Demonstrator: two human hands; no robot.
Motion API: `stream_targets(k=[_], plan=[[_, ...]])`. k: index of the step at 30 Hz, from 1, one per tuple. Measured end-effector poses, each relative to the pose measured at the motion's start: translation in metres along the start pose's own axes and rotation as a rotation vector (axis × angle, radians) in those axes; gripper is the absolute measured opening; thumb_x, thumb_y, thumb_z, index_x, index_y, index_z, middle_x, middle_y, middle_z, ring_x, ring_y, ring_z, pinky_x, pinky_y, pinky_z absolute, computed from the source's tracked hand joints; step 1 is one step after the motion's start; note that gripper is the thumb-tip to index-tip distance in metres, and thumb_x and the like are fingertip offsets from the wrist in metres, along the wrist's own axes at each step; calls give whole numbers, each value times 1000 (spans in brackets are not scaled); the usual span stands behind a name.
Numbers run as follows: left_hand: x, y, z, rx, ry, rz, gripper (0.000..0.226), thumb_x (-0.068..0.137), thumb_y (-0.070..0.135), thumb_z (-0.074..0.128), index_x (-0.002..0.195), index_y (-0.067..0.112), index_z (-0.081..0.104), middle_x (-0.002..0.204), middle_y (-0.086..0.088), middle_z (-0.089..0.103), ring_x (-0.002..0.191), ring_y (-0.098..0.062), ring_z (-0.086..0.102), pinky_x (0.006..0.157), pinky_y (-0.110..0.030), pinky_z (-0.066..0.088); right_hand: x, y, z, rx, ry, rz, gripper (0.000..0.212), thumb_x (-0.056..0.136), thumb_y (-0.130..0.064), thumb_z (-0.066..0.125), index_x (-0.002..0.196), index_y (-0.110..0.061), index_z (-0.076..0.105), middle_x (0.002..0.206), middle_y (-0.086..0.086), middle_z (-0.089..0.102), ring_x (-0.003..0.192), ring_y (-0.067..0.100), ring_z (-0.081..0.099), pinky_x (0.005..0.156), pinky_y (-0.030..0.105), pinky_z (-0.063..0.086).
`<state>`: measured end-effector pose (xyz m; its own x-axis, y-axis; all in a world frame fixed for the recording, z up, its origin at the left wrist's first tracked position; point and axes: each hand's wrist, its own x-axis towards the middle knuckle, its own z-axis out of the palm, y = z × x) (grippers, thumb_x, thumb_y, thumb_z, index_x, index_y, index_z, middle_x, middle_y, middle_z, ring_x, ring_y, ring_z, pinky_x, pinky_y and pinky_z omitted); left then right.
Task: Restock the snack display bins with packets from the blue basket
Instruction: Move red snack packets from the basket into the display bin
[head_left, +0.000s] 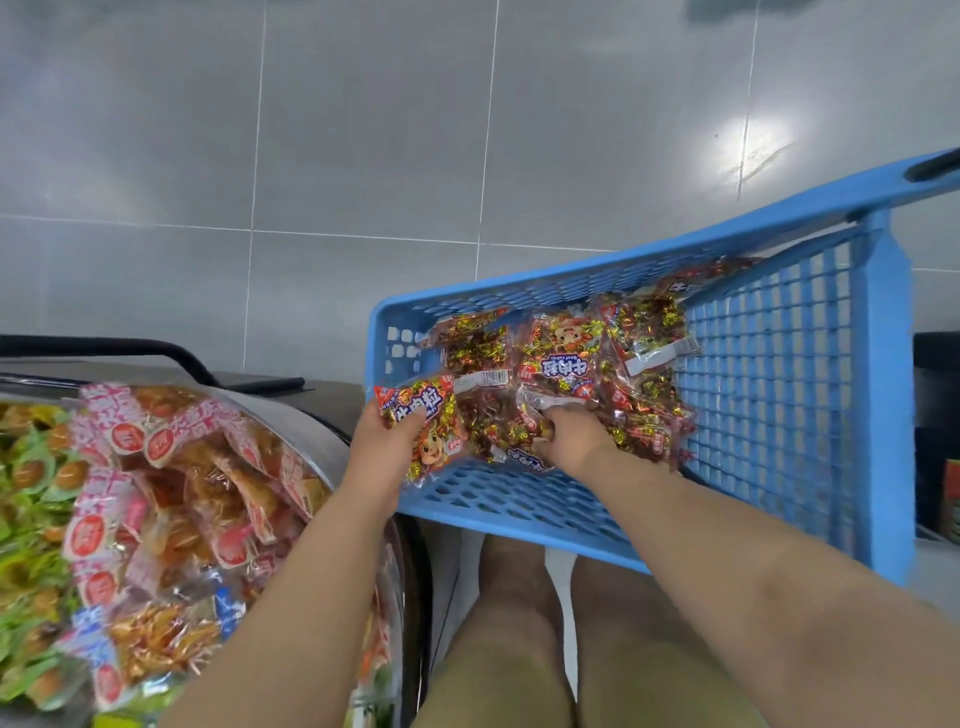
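**Both hands in the basket, bin close on the left**

Nearest, the person's knees (514, 597) sit just under the near wall of the blue basket (519, 514). At the basket's near-left corner the left hand (387, 441) has its grip clamped on a beef-cube packet (426, 431), thumb across the front, and the packet rises above the rim. Just beside it, the right hand (576, 439) curls its fingers on the clear sealed edge of a second packet (540, 402) in the heap of packets (566, 358). The heap fills the basket's left part up to the far wall – bare mesh shows along the right side.

To the left, the display bin (317, 441) bulges toward the left forearm, its curved steel edge near the basket's left wall. It holds pink-and-white packets (171, 467) and green ones (31, 478).

Beyond the basket's far rim lies grey tiled floor (363, 130) – wide and open.
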<state>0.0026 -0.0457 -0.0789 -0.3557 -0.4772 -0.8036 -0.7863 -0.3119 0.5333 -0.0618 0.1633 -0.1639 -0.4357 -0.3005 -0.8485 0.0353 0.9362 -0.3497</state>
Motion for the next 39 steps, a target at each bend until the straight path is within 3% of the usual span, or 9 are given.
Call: stream_targets(k=[3,7,13,17,21,23,28,34,39], plan=[[1,-1,-1,-1,37,-13,29,93,16,61,116,28,48,99,3,68,84,-16,70,71,-35,56,-7,0,-9,143,-12,9,52,91,-33,59,136,-15,42,123,10,51,99,23,55,81,27,45],[-1,2,4,5,39,0,40,93,14,60,126,31,45,104,3,66,87,-17,68,71,-35,56,-30,2,-42,506,141,5,23,90,-33,59,102,-16,48,77,0,49,71,17,48,55,27,35],[-18,22,27,-240,-118,-116,23,96,18,54,117,29,55,100,-5,73,84,-25,72,70,-41,59,-68,-18,-68,1069,107,22,58,84,-39,67,134,-21,43,109,-11,58,103,8,56,91,36,47],[-27,36,35,-374,-309,-112,51,79,44,69,122,18,59,111,-9,71,98,-28,70,80,-45,57,-74,-41,-52,1025,-30,-73,37,86,-36,65,120,-25,54,107,-7,64,85,0,63,75,23,53],[-23,35,30,-35,-260,11,48,68,21,84,108,26,59,105,-5,72,88,-20,72,72,-37,58,-69,-47,-41,933,-77,-139,12,87,-43,62,95,-34,60,91,-13,67,79,-2,64,66,16,53],[-17,30,26,-43,-223,-5,43,70,19,83,104,28,58,102,-3,73,83,-18,73,69,-35,58,-58,-40,-41,893,-25,-101,24,88,-47,57,105,-30,59,97,-17,63,91,2,62,79,20,51],[-9,14,19,-25,-107,6,40,76,22,80,107,32,57,100,1,72,83,-16,73,70,-35,59,-15,-12,-51,689,508,325,49,90,-29,60,134,-11,46,129,10,48,108,24,54,90,30,43],[-7,1,11,21,-25,11,36,75,26,81,99,36,56,96,5,71,79,-13,72,69,-34,59,21,-13,-53,564,341,397,87,79,-33,74,146,-12,23,142,13,45,126,32,47,99,38,42],[-13,-4,8,21,9,1,35,76,25,80,98,35,54,99,3,70,84,-18,71,76,-38,59,18,-17,-50,623,317,368,68,82,-37,71,138,-9,44,135,9,52,116,26,54,88,29,44]])
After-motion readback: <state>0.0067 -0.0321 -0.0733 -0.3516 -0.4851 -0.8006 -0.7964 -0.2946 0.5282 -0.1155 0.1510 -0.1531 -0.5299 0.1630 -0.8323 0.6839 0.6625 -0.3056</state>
